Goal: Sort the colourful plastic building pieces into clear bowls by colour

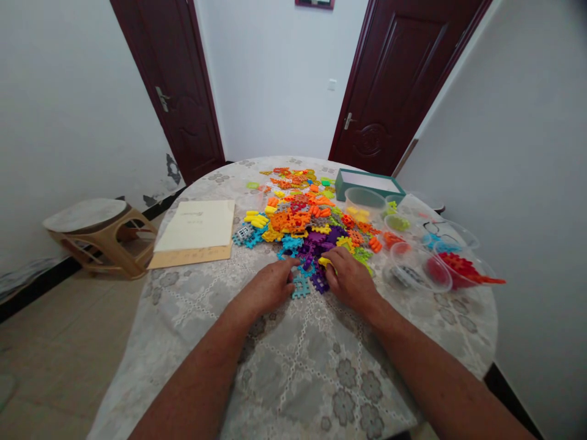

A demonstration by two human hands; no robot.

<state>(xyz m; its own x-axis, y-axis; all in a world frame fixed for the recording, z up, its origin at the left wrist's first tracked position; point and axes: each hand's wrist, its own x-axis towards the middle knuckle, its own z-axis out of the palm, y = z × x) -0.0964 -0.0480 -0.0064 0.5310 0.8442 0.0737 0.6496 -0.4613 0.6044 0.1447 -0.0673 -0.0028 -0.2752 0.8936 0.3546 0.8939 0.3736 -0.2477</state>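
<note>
A heap of colourful plastic interlocking building pieces (291, 221) lies in the middle of the table. My right hand (352, 278) is at the near right side of the heap, its thumb and fingers pinched on a small yellow building piece (324, 261). Purple pieces (320, 280) lie just left of and below that pinch. My left hand (271, 286) rests at the near left edge of the heap, fingers curved and a little apart. Its fingertips are beside a light blue square piece (301, 287); whether they touch it I cannot tell.
Clear plastic bowls stand at the right, one with red pieces (458, 269) and one with grey ones (406, 276). Behind them are a green box (369, 185) and a tub (365, 201) with yellow pieces. Papers (195, 226) lie at the left. A stool (98, 235) stands beside the table.
</note>
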